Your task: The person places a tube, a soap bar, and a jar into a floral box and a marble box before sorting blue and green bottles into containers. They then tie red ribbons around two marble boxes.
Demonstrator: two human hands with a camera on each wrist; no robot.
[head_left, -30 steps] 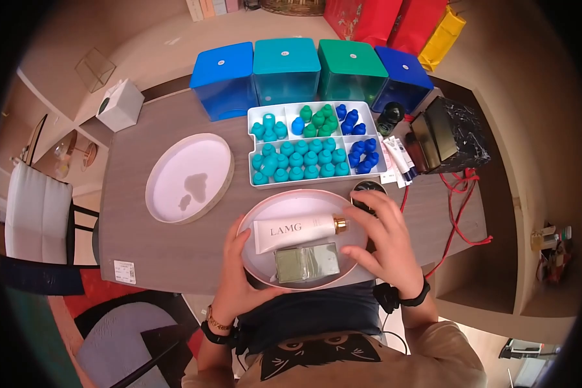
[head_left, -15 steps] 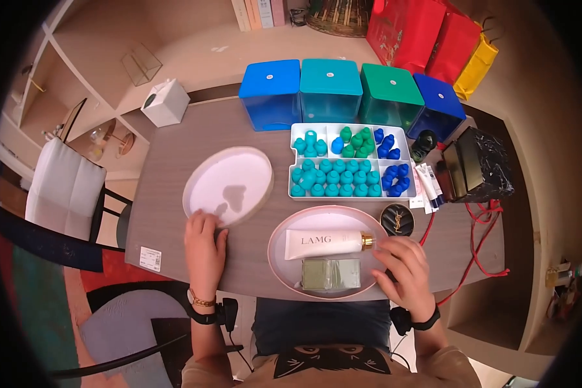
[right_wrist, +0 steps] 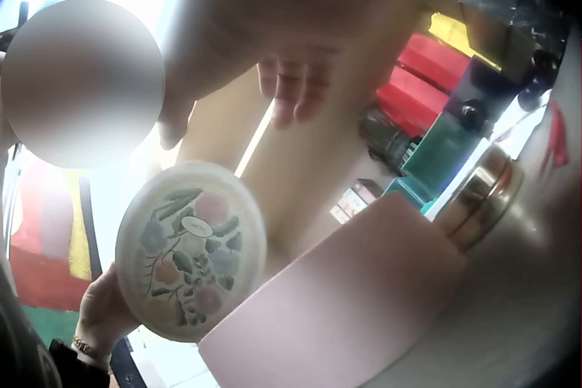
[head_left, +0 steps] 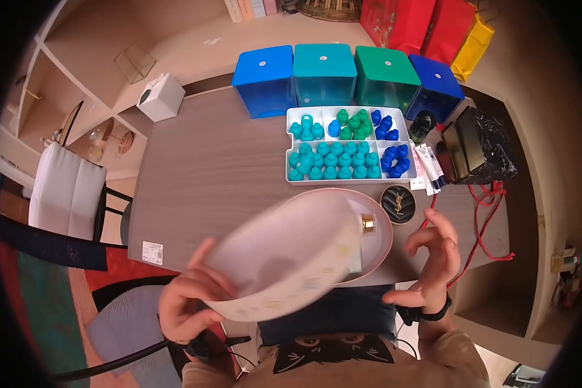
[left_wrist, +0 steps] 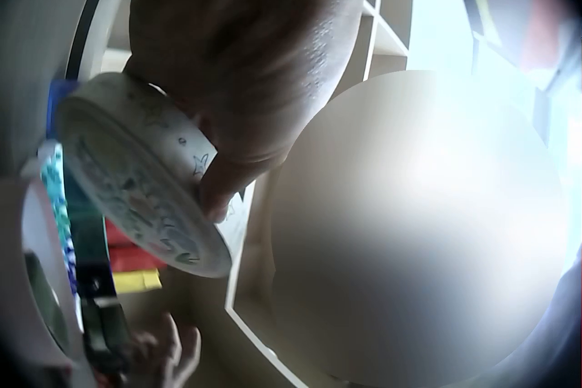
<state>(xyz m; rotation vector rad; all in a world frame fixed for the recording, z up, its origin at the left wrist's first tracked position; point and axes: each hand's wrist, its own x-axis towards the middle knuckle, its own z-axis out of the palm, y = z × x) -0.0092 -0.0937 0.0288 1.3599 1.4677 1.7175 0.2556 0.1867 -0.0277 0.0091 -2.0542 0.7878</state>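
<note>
In the head view my left hand grips the rim of a round lid, fingers inside and thumb outside. The lid is tilted and raised over a pink round box, hiding most of it. Its flowered top faces the right wrist camera. From under the lid, inside the box, pokes the gold cap of a white tube; the tube itself is hidden. Right of the box hovers my right hand, fingers spread and loosely bent, holding nothing. A black round compact lies beside the box.
Behind the box stands a white divided tray with teal, green and blue bottle-shaped pieces. Several coloured bins line the back. At right are small tubes, a black marbled box and red cord.
My left hand left the pink box, reached left to the round lid, picked it up and carried it over the box. My right hand drew away from the box's right rim.
</note>
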